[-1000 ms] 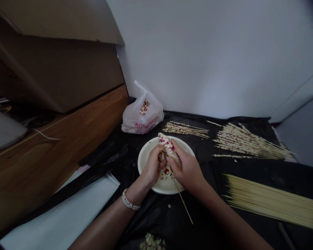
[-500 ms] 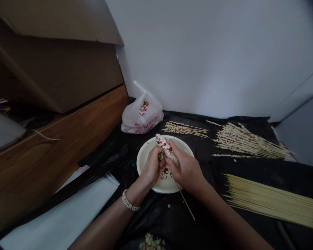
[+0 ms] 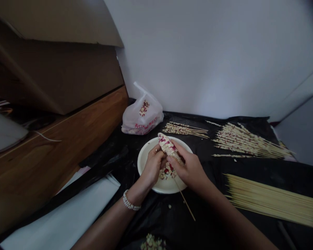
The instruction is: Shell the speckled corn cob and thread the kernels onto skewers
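My right hand [image 3: 191, 168] is wrapped round an ear of corn [image 3: 166, 144] with cream and purple kernels, its tip tilted up to the left. Part of its lower end shows bare rows. My left hand [image 3: 152, 166] is closed against the left side of the ear, fingers curled; what they pinch is hidden. Both hands are over a white bowl [image 3: 143, 170], where loose kernels [image 3: 167, 172] lie. A thin wooden skewer [image 3: 187, 205] leans across the bowl's near rim onto the black plastic sheet [image 3: 177, 229].
A white plastic bag [image 3: 142, 118] with corn stands behind the bowl. Skewers threaded with kernels lie in a small bunch [image 3: 182, 129] and a larger bunch [image 3: 240, 140]. Bare skewers [image 3: 271, 199] are at right, folded white sheeting [image 3: 65, 215] at left, a cardboard box [image 3: 67, 73] beyond.
The ear has shifted slightly right and tilted more. My left fingers have curled in and moved a little along its side. My right hand has moved slightly right.
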Demonstrator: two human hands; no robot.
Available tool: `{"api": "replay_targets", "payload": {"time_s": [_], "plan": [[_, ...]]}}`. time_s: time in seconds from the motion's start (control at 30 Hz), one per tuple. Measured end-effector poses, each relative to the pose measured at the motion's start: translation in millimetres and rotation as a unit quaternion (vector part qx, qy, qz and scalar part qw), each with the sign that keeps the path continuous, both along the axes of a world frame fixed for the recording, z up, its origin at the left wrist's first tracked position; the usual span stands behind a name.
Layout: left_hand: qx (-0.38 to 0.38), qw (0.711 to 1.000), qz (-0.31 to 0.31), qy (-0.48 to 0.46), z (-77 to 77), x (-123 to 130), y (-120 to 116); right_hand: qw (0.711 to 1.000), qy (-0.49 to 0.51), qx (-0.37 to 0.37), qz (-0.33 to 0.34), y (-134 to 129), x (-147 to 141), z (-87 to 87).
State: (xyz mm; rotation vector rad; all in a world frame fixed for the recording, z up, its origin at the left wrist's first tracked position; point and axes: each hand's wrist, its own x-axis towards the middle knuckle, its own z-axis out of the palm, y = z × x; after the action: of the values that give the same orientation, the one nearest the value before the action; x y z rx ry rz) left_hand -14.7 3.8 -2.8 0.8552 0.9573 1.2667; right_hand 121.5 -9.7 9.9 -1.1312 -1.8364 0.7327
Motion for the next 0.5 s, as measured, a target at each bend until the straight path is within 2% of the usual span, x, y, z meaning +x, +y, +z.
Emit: {"api": "replay_targets", "payload": {"time_s": [0.1,0.23,0.37,0.5], "plan": [[0.0,0.996,-0.044,0.075,0.2,-3,3,0.993,0.093,-0.072,0.019,9,10,1.3],[0.043,0.985,-0.042,0.16,-1.7,-4,6,0.981,0.151,-0.114,0.035,11,21,0.2],[0.108,0.977,-0.052,0.178,-7.5,-3,5,0.994,0.084,-0.059,-0.031,3,24,-4.5],[0.1,0.975,-0.079,0.18,-5.5,0,0,0.996,-0.003,0.037,-0.084,-4,25,-9.5]]}}
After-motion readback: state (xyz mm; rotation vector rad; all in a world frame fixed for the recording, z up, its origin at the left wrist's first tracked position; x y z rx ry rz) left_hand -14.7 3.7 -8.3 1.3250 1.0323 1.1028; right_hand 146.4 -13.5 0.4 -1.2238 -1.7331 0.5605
